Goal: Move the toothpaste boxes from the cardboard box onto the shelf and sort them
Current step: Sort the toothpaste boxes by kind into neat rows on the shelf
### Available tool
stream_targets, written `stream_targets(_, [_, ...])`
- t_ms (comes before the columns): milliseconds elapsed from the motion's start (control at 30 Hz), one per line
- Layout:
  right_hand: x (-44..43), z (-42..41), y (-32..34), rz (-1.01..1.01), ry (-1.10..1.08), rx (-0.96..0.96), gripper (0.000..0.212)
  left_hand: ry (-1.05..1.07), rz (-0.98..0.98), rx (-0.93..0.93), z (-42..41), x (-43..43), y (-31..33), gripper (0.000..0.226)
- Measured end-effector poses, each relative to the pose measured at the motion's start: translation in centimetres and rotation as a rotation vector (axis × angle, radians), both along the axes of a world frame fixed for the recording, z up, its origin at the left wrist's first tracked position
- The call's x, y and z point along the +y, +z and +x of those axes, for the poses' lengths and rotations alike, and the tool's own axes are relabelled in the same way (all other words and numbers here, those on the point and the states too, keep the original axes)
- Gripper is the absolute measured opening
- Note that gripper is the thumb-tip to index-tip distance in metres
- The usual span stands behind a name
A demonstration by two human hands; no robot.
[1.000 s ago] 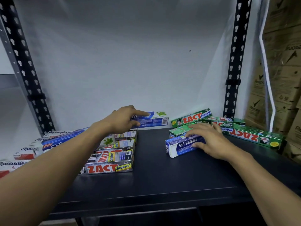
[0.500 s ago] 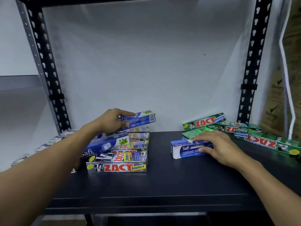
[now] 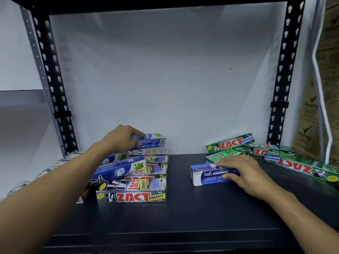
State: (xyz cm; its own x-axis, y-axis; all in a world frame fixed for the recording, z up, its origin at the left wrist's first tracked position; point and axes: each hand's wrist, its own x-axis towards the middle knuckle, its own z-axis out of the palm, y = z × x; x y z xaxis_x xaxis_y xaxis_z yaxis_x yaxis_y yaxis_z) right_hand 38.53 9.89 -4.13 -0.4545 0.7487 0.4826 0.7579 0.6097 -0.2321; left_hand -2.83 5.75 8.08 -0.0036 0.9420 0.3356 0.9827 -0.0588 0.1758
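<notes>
My left hand (image 3: 122, 138) grips a blue Safi box (image 3: 153, 142) held above the back of a row of silver ZACT Smokers boxes (image 3: 132, 196) on the black shelf (image 3: 183, 213). Two more blue Safi boxes (image 3: 121, 166) lie slanted across that row, under my left forearm. My right hand (image 3: 244, 173) rests on another blue Safi box (image 3: 211, 175) lying flat at the shelf's middle right, fingers curled over its far end. Green ZACT Whitening boxes (image 3: 231, 143) lie loosely at the back right. The cardboard box is out of view.
White Pepsodent boxes (image 3: 60, 161) lie at the far left, partly hidden by my arm. Black perforated uprights (image 3: 280, 99) frame the shelf, with a white wall behind. Stacked cartons (image 3: 311, 125) and a white pipe stand to the right.
My left hand has lifted its Safi box from the back of the shelf up over the ZACT Smokers row. My right hand has stayed on the other Safi box. The camera has shifted left.
</notes>
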Motion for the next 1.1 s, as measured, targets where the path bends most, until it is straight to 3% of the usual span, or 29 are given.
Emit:
stream_targets(267, [-0.1,-0.5,0.3,-0.015,0.024,-0.018,0.043,0.039,0.020,0.025,-3.6,-2.3,0.8,0.036])
stream_targets(633, [-1.1,-4.2,0.8,0.012,0.108,-0.007,0.043,0.066,0.017,-0.074,-7.1,-5.3,-0.7,0.036])
stream_targets(800, [-1.9,-5.7,3.2,0.074,0.121,0.177,0.039,0.026,0.029,-0.145,-7.8,-5.7,-1.9,0.039])
stream_targets(1100, [-1.1,-16.2,7.3,0.137,0.183,0.116,0.034,0.061,0.171,-0.252,-9.1,-7.4,-2.3,0.033])
